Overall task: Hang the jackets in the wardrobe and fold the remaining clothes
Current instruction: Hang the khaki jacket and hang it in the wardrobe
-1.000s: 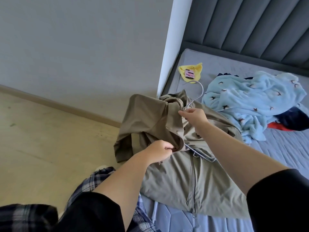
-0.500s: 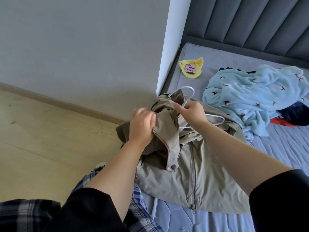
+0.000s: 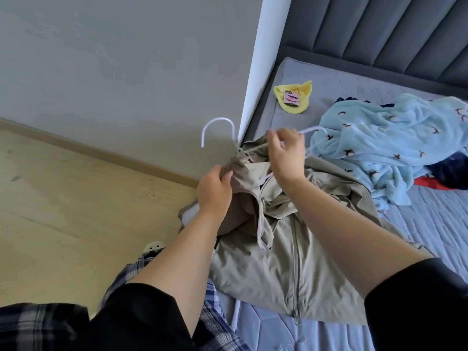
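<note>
Bedroom corner: grey wall (image 3: pixel 114 59), wood floor (image 3: pixel 63 211), bed (image 3: pixel 430 236) with grey-blue quilted cover and dark padded headboard (image 3: pixel 379 29). Beige jacket (image 3: pixel 291 262) lies on the near edge of the bed, zip front up, lower half flat, collar end bunched and lifted toward the wall. White wire hanger (image 3: pixel 217 127) is partly inside it; hook sticks up out of the neck opening, one shoulder arm shows past the right hand toward the blue fleece.

Left hand (image 3: pixel 215 191) clenches the gathered collar fabric just under the hook, likely to keep the neck in place while the wire goes in. Right hand (image 3: pixel 286 153) pinches the hanger wire above the jacket's open front, probably steering that arm into the far shoulder. Judgement: jacket half-mounted, not yet hung; no wardrobe in view.

Light blue fleece with bird print (image 3: pixel 392 148) is heaped on the bed just right of the jacket, dark navy item (image 3: pixel 448 168) and red item (image 3: pixel 430 184) peeking from under it, likely the clothes left to fold. Small yellow cloth (image 3: pixel 293 97) sits apart near the headboard corner. Plaid fabric (image 3: pixel 152 274) covers the person's legs at lower left.
</note>
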Demonstrator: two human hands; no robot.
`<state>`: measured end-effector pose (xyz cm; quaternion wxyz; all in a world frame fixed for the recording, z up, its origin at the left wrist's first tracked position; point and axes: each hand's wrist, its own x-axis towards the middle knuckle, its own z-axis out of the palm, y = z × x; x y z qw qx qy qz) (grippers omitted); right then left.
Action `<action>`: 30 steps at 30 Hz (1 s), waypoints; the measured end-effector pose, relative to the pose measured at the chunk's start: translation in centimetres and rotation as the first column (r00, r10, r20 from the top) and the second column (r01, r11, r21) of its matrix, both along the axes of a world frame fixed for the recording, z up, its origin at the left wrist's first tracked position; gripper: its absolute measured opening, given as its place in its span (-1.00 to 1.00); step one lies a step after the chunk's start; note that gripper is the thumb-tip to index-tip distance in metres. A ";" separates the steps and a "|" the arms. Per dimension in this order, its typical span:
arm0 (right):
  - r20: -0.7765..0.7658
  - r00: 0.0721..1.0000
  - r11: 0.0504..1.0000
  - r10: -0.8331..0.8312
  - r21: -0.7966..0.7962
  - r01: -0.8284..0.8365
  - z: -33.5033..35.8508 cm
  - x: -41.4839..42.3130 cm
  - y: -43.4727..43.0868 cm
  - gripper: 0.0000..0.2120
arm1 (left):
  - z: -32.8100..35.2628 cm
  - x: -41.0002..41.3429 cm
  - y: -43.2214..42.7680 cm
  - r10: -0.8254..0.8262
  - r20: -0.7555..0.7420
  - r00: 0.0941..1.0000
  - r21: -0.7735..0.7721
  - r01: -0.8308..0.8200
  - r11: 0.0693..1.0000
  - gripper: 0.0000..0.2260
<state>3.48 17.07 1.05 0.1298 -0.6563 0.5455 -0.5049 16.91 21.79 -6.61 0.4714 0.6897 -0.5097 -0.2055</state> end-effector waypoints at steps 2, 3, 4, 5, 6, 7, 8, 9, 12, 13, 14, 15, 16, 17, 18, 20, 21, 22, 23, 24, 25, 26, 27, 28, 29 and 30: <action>0.152 0.967 0.979 -0.204 0.056 0.198 -1.5 -1.1 -0.9 -0.65 | -0.3 0.5 -0.3 0.101 -0.066 0.993 0.011 -0.101 0.995 -0.78; 0.204 0.933 0.950 -0.298 0.163 0.267 -2.7 -1.7 -1.3 -0.66 | -0.4 0.9 -0.5 0.152 -0.088 0.984 0.025 -0.150 0.988 -0.76; 0.201 0.905 0.902 -0.375 0.304 0.306 -4.2 -2.5 -1.8 -0.69 | -0.5 1.2 -0.7 0.197 -0.106 0.975 0.046 -0.193 0.980 -0.72; 0.143 0.898 0.839 -0.416 0.440 0.319 -5.7 -3.2 -2.2 -0.73 | -0.6 1.5 -0.9 0.226 -0.121 0.967 0.067 -0.219 0.973 -0.69; 0.065 0.909 0.775 -0.413 0.550 0.312 -7.2 -3.7 -2.6 -0.78 | -0.6 1.6 -1.1 0.236 -0.132 0.963 0.088 -0.225 0.970 -0.67; 0.003 0.923 0.722 -0.384 0.624 0.299 -8.4 -4.1 -3.0 -0.82 | -0.7 1.6 -1.3 0.233 -0.144 0.962 0.105 -0.219 0.970 -0.67; -0.032 0.934 0.688 -0.355 0.668 0.284 -9.3 -4.3 -3.4 -0.81 | -0.7 1.6 -1.4 0.222 -0.157 0.962 0.114 -0.206 0.972 -0.70; -0.047 0.942 0.674 -0.332 0.687 0.272 -10.0 -4.2 -4.0 -0.72 | -0.7 1.4 -1.6 0.205 -0.167 0.964 0.115 -0.187 0.976 -0.72; -0.099 0.958 0.704 -0.269 0.659 0.266 -10.8 -2.6 -5.8 -0.39 | -0.6 1.2 -2.1 0.144 -0.120 0.982 0.101 -0.132 0.986 -0.67; -0.136 0.956 0.711 -0.260 0.642 0.285 -10.8 -1.8 -6.3 -0.33 | -0.7 1.2 -2.3 0.118 -0.090 0.989 0.083 -0.111 0.990 -0.66; -0.182 0.947 0.714 -0.264 0.623 0.319 -10.9 -1.3 -6.9 -0.32 | -0.7 1.2 -2.3 0.090 -0.061 0.994 0.054 -0.086 0.995 -0.63; -0.242 0.931 0.712 -0.272 0.600 0.364 -10.9 -1.0 -7.4 -0.36 | -0.8 1.4 -2.4 0.059 -0.036 0.998 0.018 -0.058 0.998 -0.60; -0.298 0.914 0.706 -0.277 0.582 0.404 -11.0 -0.9 -7.8 -0.44 | -0.9 1.6 -2.4 0.031 -0.021 0.999 -0.012 -0.031 0.999 -0.57; -0.321 0.902 0.710 -0.287 0.561 0.426 -11.0 -1.0 -8.2 -0.55 | -1.1 1.8 -2.4 0.010 -0.013 1.000 -0.028 -0.011 1.000 -0.57; -0.263 0.910 0.717 -0.321 0.560 0.415 -11.0 -1.4 -8.7 -0.65 | -1.2 2.0 -2.4 -0.002 -0.007 1.000 -0.032 0.002 0.999 -0.59; -0.054 0.917 0.728 -0.395 0.590 0.348 -10.5 -2.3 -9.2 -0.71 | -1.6 2.2 -2.5 0.001 0.010 1.000 -0.024 -0.001 1.000 -0.67; -0.003 0.912 0.727 -0.411 0.603 0.330 -10.1 -3.0 -9.4 -0.71 | -1.7 2.3 -2.5 0.008 0.030 1.000 -0.019 -0.007 1.000 -0.68; 0.004 0.908 0.718 -0.419 0.613 0.329 -9.5 -3.8 -9.5 -0.71 | -1.8 2.3 -2.4 0.011 0.063 0.998 -0.019 -0.010 1.000 -0.66; -0.010 0.905 0.714 -0.425 0.610 0.343 -8.7 -4.6 -9.7 -0.70 | -1.9 2.3 -2.2 0.010 0.097 0.995 -0.017 -0.009 1.000 -0.66; -0.021 0.893 0.708 -0.449 0.601 0.370 -7.9 -5.5 -9.7 -0.69 | -2.0 2.2 -1.9 0.009 0.126 0.992 -0.007 -0.008 1.000 -0.68; -0.017 0.875 0.700 -0.483 0.593 0.398 -7.1 -6.3 -9.6 -0.68 | -2.1 2.2 -1.7 0.010 0.149 0.989 0.006 -0.011 1.000 -0.72; -0.010 0.857 0.693 -0.516 0.583 0.424 -6.2 -7.2 -9.3 -0.67 | -2.2 2.1 -1.4 0.010 0.163 0.987 0.019 -0.014 1.000 -0.75; -0.011 0.842 0.693 -0.539 0.562 0.451 -5.4 -8.0 -9.0 -0.65 | -2.2 2.0 -1.2 0.005 0.175 0.985 0.028 -0.010 1.000 -0.77; 0.004 0.827 0.700 -0.561 0.535 0.472 -4.6 -8.7 -8.7 -0.65 | -2.3 2.0 -1.0 -0.009 0.192 0.981 0.040 0.001 0.999 -0.80; 0.027 0.821 0.718 -0.571 0.501 0.483 -4.1 -9.2 -8.6 -0.65 | -2.2 1.9 -0.8 -0.027 0.216 0.976 0.056 0.016 0.998 -0.83; 0.063 0.826 0.745 -0.560 0.476 0.468 -3.6 -9.4 -8.4 -0.66 | -2.2 1.8 -0.7 -0.045 0.243 0.969 0.076 0.027 0.997 -0.86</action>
